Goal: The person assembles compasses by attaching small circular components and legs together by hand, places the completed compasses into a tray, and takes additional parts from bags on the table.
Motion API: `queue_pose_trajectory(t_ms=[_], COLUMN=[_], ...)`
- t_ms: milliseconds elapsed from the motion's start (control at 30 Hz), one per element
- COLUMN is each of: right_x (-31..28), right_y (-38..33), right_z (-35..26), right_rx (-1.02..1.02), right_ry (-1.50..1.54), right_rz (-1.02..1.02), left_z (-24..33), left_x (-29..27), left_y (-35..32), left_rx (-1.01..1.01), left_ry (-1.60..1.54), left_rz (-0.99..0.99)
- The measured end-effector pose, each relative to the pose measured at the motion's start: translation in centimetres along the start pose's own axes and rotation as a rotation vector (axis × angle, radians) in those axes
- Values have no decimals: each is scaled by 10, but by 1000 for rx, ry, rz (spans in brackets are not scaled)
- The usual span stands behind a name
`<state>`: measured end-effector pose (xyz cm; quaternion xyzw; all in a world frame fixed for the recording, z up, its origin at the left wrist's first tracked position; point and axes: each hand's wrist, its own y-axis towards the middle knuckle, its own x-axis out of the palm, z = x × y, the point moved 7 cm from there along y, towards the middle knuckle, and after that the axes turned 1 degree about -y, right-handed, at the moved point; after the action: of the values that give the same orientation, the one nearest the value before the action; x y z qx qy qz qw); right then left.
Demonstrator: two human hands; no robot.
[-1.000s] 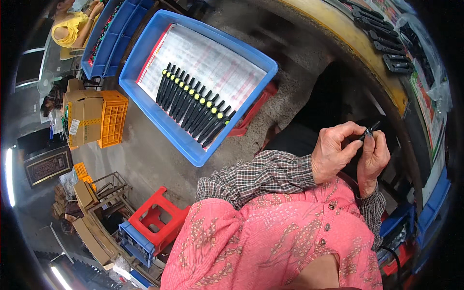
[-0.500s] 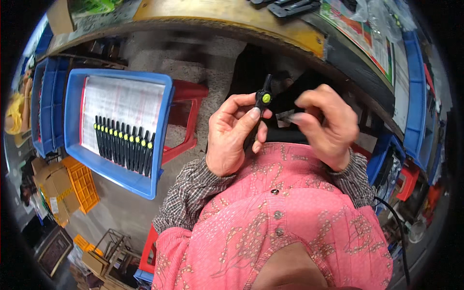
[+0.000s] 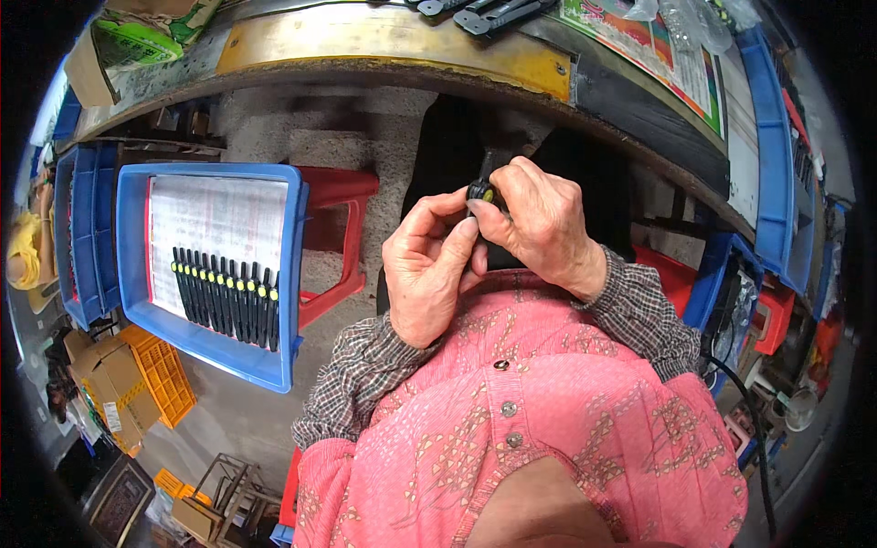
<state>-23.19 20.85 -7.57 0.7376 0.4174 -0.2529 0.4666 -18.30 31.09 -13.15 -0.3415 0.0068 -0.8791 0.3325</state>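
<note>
My left hand (image 3: 427, 265) is closed around a slim black tool with a round yellow-green knob (image 3: 489, 195), held above my lap. My right hand (image 3: 545, 219) has its thumb and fingertips pinched at the knob, partly covering it. The tool's dark upper end points toward the bench; its lower part is hidden by my fingers. To the left, a row of several similar black tools (image 3: 228, 297) with yellow-green knobs lies side by side on printed paper (image 3: 217, 219) inside a blue tray (image 3: 295, 256).
A red stool (image 3: 352, 228) is at the tray's right side. Across the front runs the workbench edge (image 3: 393, 78), with black flat-handled pieces (image 3: 489, 16) on it. Blue bins (image 3: 775, 155) stand at the far right; a cardboard box (image 3: 114, 384) and orange crate (image 3: 163, 374) sit lower left.
My right hand has moved left and down onto the knob; before, it was apart from the tool. My left hand still holds the tool. The whole view has shifted slightly.
</note>
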Motion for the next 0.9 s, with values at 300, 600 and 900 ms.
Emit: queue_pose_trajectory(t_ms=[300, 600, 900], right_x=[0, -12, -84], right_y=[-4, -5, 24], right_z=[16, 11, -36], right_rx=[213, 373, -243], right_ry=[270, 554, 1268], right_rz=[3, -35, -260], left_z=[-3, -6, 7], left_x=[-1, -12, -36], left_y=[7, 13, 10], left_rx=[4, -163, -107], left_ry=[-129, -362, -334], left_rz=[-22, -41, 0])
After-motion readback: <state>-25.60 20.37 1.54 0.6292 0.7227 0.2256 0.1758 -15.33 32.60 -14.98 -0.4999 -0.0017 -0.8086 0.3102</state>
